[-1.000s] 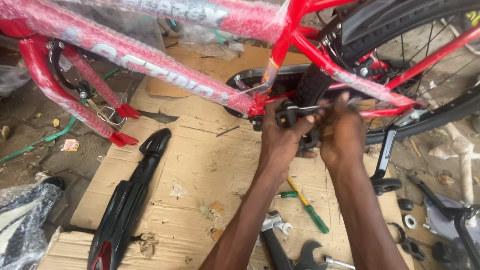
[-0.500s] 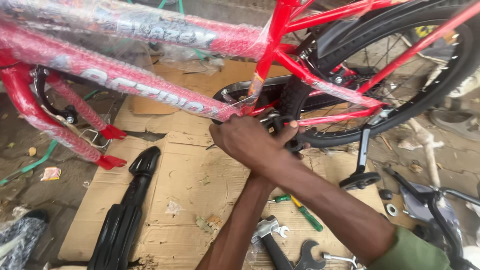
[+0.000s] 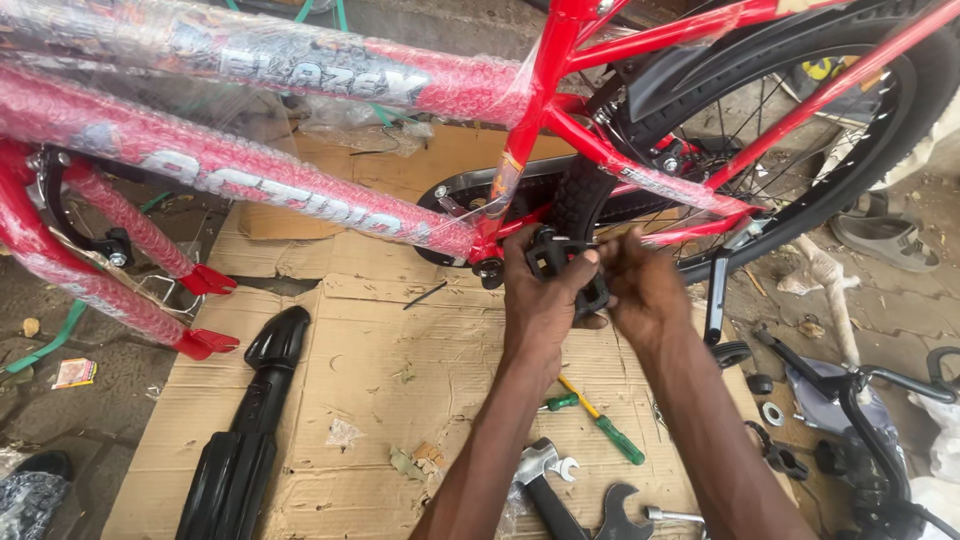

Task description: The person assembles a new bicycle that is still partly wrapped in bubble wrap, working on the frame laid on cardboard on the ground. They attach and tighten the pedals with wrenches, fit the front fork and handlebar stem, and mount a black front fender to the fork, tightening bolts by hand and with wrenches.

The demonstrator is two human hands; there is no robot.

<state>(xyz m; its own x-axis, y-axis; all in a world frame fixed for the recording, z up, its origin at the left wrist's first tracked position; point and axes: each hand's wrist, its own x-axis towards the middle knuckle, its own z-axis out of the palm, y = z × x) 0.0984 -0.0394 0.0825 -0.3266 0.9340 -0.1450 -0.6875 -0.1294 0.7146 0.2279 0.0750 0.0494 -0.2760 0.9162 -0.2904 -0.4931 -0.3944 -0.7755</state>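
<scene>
Both hands had drawn together since half a second before, when one lay over the other. They met under the red, plastic-wrapped bicycle frame (image 3: 300, 190), beside the black-tyred rear wheel (image 3: 800, 130). Left hand (image 3: 540, 300) and right hand (image 3: 640, 285) curled shut around the black plastic pedal (image 3: 565, 265). Below lay flattened brown cardboard (image 3: 380, 380), a black mudguard (image 3: 245, 430), a green-handled screwdriver (image 3: 600, 420) and steel spanners (image 3: 560, 470).

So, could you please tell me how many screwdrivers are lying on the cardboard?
1. A screwdriver with a green and yellow handle lies on the cardboard under the forearms, just above the wrenches. Others may be hidden beneath the arms.
</scene>
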